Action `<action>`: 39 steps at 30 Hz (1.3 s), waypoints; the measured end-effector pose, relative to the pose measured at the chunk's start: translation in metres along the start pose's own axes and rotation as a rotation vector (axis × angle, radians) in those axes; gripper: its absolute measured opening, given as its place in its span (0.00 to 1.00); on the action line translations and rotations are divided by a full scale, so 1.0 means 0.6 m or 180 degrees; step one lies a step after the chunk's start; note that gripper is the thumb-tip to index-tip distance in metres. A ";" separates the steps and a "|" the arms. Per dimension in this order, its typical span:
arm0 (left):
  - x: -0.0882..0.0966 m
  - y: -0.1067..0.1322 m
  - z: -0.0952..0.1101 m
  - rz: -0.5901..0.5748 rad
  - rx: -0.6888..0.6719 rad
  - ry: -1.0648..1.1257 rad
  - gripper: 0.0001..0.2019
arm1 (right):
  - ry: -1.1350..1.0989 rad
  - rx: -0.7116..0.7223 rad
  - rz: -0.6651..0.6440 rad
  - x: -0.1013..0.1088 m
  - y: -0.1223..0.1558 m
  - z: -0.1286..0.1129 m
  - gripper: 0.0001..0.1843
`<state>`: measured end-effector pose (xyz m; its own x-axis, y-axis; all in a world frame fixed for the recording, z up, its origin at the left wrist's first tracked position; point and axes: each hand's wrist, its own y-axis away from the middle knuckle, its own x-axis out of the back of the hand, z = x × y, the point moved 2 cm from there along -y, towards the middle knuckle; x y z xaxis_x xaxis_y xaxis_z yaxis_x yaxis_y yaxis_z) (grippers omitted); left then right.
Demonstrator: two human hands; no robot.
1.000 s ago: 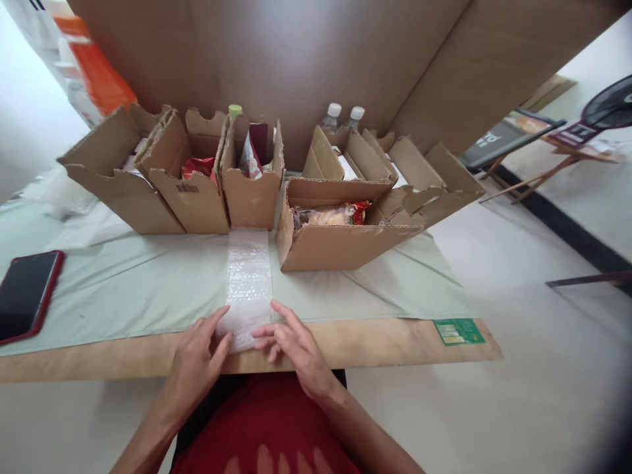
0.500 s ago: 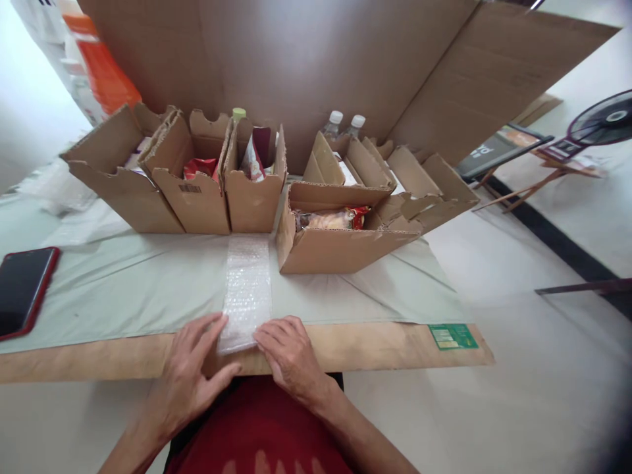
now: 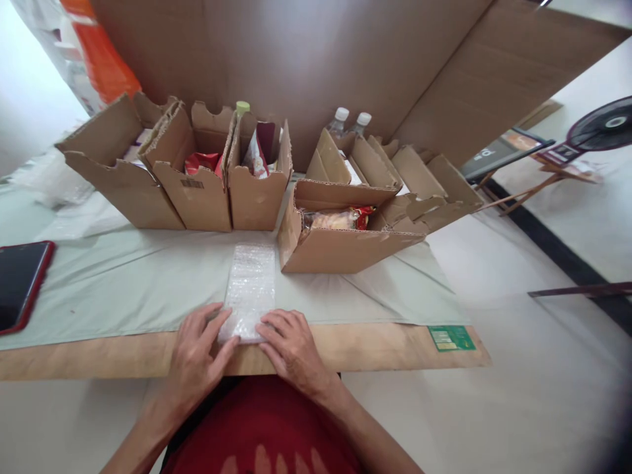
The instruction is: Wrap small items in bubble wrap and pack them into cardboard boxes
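Note:
A strip of clear bubble wrap (image 3: 251,280) lies lengthwise on the cloth, its near end folded over at the table's front edge. My left hand (image 3: 197,349) grips the near left corner, the thumb at the front fold and the fingers along the side. On the opposite corner, my right hand (image 3: 291,345) holds the wrap with bent fingers on top and the thumb low by the front edge. Whatever may lie inside the fold cannot be made out.
Behind the wrap stand cardboard bins (image 3: 259,204) with packets inside. A wider cardboard box (image 3: 345,255) holding a snack packet sits to the right. A red-cased phone (image 3: 22,283) lies at left. Bottles (image 3: 363,120) and a large cardboard panel (image 3: 296,59) are behind; a fan (image 3: 605,125) stands far right.
The bubble wrap's near edge has shifted slightly away from me. My left thumb has moved in from the table edge onto the wrap's front corner. My right hand stays at its corner.

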<state>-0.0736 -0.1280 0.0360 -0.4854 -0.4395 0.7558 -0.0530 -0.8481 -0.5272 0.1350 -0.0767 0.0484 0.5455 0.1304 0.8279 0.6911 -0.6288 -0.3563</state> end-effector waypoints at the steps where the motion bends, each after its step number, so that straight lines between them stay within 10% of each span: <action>1: 0.006 0.004 0.004 -0.0077 -0.0094 0.0111 0.17 | -0.0114 -0.0052 0.0018 -0.002 -0.001 0.001 0.12; 8: 0.001 -0.007 -0.007 -0.0311 0.0055 0.0249 0.16 | -0.0392 -0.0564 0.0128 0.005 -0.012 0.006 0.14; 13: -0.027 -0.030 -0.028 0.0033 0.0507 0.0059 0.14 | 0.0123 -0.0139 -0.0107 -0.009 -0.019 0.006 0.17; 20: 0.006 0.029 0.017 0.0131 0.3502 0.3066 0.28 | -0.0754 -0.1019 0.0382 -0.019 -0.037 0.022 0.12; 23: -0.005 0.028 0.054 0.0023 0.4163 0.4344 0.32 | -0.1223 -0.1357 0.0137 -0.009 -0.034 -0.002 0.08; 30: -0.027 0.006 0.068 0.0234 0.4228 0.4900 0.30 | -0.1272 -0.1392 0.0471 0.033 -0.021 -0.001 0.16; 35: -0.010 0.020 0.056 -0.0149 0.4150 0.5093 0.21 | -0.3152 -0.1956 -0.0206 0.026 -0.037 0.053 0.39; 39: -0.006 0.014 0.047 -0.0262 0.3985 0.4633 0.24 | -0.4116 -0.2233 -0.0410 0.009 -0.044 0.046 0.24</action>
<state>-0.0476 -0.1418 0.0397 -0.7966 -0.4063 -0.4477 0.1319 -0.8395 0.5270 0.1328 -0.0382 0.0502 0.7944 0.5534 -0.2502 0.6065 -0.7450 0.2778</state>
